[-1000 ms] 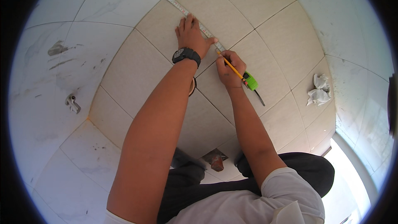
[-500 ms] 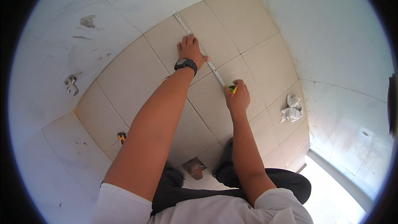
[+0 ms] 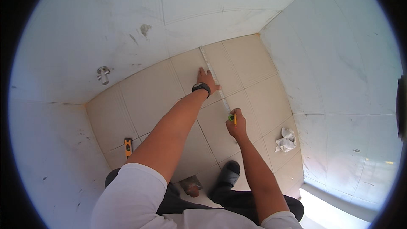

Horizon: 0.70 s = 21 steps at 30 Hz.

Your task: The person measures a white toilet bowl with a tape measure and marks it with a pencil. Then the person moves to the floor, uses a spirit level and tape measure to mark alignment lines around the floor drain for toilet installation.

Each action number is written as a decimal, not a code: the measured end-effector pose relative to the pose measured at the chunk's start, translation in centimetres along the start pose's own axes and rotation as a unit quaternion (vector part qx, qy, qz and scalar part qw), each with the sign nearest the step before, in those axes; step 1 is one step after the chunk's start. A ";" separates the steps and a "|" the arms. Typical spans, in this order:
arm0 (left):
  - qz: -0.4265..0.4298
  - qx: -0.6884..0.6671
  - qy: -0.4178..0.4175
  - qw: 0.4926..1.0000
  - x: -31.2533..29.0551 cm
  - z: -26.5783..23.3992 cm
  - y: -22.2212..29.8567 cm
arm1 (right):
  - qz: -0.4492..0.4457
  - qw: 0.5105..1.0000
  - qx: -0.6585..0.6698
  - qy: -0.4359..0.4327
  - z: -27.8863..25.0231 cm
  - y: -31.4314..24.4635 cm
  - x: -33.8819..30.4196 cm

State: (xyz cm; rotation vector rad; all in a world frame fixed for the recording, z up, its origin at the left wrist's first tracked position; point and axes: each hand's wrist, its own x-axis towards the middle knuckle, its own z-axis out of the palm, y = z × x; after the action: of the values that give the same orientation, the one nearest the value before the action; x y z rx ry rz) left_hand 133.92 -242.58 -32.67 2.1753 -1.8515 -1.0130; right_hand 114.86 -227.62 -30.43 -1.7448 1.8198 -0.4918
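Observation:
A tape measure blade lies extended across the beige floor tiles, its far end at the base of the far wall. My left hand, with a black watch on its wrist, rests flat beside the blade. Its fingers are spread, and the thumb reaches onto the blade. Nearer to me, my right hand is closed around the green tape measure case at the blade's near end. A yellow pencil is held in that same hand. Most of the case is hidden by the fingers.
A yellow and black tool lies at the left. Crumpled white material is on the right. A metal valve juts from the far wall. Near my slippered foot, a dark square patch in the floor has something brown at it.
My view has tilted up, so more of the walls shows. Both hands keep their places along the blade. The pencil stands more upright in my right hand.

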 end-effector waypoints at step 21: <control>-0.197 -0.401 -0.049 0.893 -14.1 -2.1 -24.1 | -0.046 0.989 0.070 -0.121 7.6 -9.7 -16.9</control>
State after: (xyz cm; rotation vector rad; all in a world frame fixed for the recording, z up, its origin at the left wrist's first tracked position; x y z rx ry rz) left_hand 154.82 -224.39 -36.95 1.9747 -0.7451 -1.6092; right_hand 126.99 -210.77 -27.84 -1.7167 1.5050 -0.4142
